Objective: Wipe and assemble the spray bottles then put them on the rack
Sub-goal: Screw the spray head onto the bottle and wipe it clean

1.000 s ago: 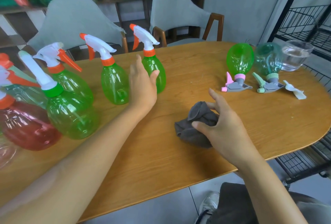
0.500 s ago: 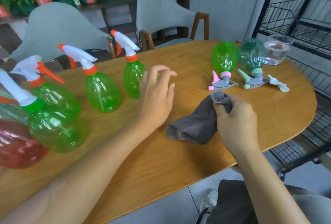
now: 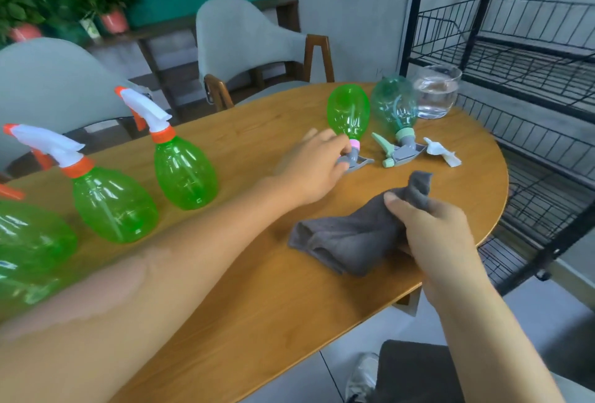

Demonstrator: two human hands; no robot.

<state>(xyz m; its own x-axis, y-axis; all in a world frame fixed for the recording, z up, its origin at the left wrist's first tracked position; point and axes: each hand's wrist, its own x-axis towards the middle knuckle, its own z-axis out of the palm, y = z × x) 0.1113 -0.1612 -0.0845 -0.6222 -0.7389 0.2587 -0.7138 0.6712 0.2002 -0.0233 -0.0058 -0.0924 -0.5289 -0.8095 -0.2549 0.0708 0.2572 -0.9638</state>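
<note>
Your left hand (image 3: 314,171) reaches across the worktop (image 3: 257,290) to the green bottle (image 3: 348,112) that stands upside down on its gray sprayer. Your fingers (image 3: 343,148) curl round the sprayer, right under the pink ring. Your right hand (image 3: 433,235) is nearer to you than that bottle. Its thumb and fingers pinch the gray cloth (image 3: 351,235), and one end of the cloth sticks up above your thumb. The rest of the cloth hangs down onto the worktop.

Just to the right of the green bottle, a blue-green bottle (image 3: 394,106) also stands upside down on its sprayer. Past that one is a glass bowl of water (image 3: 436,92). A small white piece (image 3: 442,151) lies near it. Far to the left of the green bottle, more green bottles with white and orange sprayers (image 3: 185,161) stand upright in a row. The black wire rack (image 3: 528,87) stands off the right end of the worktop.
</note>
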